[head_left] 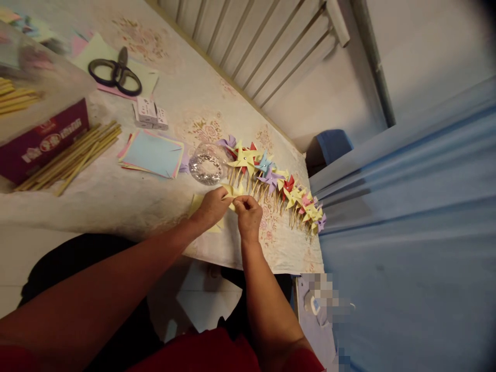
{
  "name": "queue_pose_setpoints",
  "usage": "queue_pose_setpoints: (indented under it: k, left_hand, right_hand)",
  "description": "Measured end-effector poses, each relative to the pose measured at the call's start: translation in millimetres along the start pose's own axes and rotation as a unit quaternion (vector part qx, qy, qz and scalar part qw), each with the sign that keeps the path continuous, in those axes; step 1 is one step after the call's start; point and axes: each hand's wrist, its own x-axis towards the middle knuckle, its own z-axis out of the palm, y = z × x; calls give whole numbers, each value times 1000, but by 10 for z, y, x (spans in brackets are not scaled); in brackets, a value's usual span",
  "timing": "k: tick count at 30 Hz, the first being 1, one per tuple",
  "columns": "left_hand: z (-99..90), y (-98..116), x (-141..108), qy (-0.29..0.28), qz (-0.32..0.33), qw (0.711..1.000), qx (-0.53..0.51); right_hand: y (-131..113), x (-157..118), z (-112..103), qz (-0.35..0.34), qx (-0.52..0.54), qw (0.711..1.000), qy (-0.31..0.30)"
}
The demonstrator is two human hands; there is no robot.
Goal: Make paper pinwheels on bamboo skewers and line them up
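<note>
Near the table's front edge, my left hand [212, 207] is closed on a folded piece of yellow paper [233, 191]. My right hand [248, 213] pinches at the right side of the same paper, its fingertips close to the left ones. Whether a pin sits between those fingertips is too small to tell. Under and beside my left wrist lies a flat yellow sheet [197, 202]. Just beyond my hands is a clear round dish [208, 164] with small shiny pieces. A row of finished paper pinwheels [271, 178] on sticks runs off to the right.
A stack of coloured paper squares [153, 155] lies left of the dish. Farther left are thin sticks [77, 155], a purple box [46, 137], small white boxes [150, 113] and black scissors [116, 75] on paper. A blue curtain [411, 232] hangs at the right.
</note>
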Motion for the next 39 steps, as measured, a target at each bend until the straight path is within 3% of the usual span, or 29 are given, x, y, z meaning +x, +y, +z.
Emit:
queue_pose_setpoints:
  k: [8,13,17,22,24,30,36,39]
  left_hand:
    - [15,-20,44,7,-1,1000,0]
    - [9,-31,43,13,3,1000,-5]
    - [2,-43,32,13,6,1000,1]
    - [1,-38,31,10,8,1000,6]
    - [0,-29,38,7,5,1000,12]
    - [-10,-19,59,2,-5,999,43]
    - [-14,-40,42,-12,-6,1000,16]
    - [-2,-49,32,-21,-13,1000,-4]
  right_hand:
    - [-100,149,-177,-170,-113,976,-72]
    - [-39,102,-51,-58,-31,997,-33]
    - [-11,71,9,29,31,998,-48]
    - [-68,140,-87,-80,-42,995,-46]
    - [-71,161,-100,-84,-46,994,-55]
    - [-37,117,1,94,87,990,-65]
    - [-84,129,-13,154,124,980,-13]
    - [-88,141,-53,199,172,964,-30]
